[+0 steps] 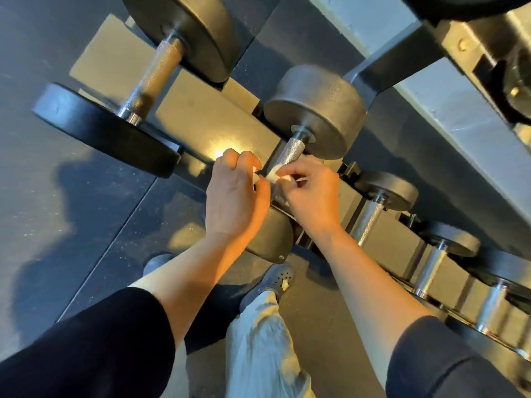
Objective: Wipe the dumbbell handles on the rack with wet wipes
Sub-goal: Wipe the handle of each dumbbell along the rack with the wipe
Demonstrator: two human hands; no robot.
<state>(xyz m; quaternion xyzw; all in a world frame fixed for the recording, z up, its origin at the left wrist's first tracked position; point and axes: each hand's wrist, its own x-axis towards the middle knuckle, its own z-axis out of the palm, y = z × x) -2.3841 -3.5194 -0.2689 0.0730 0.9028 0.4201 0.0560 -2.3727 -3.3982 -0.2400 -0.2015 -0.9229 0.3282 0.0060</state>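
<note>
Pinching a small wet wipe (272, 174) between them, the left hand (234, 193) and right hand (311, 193) work the centre dumbbell handle (290, 153); handles at ten o'clock (155, 79) and four o'clock (369, 222) seemingly remain.

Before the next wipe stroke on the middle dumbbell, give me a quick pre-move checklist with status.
1. White wet wipe in hand: ok, pinched between left hand and right hand.
2. Wipe on the knurled chrome handle of the middle grey round-headed dumbbell: cannot tell, the wipe is at the handle's near end, contact hidden by fingers.
3. Wipe spread to wrap the handle: not ok, it looks bunched small.
4. Dumbbell seated on the dark metal rack: ok, far head rests on the rail.
5. Upper handle free of obstruction: ok, bare.
6. Wipe wetness: cannot tell.
</note>
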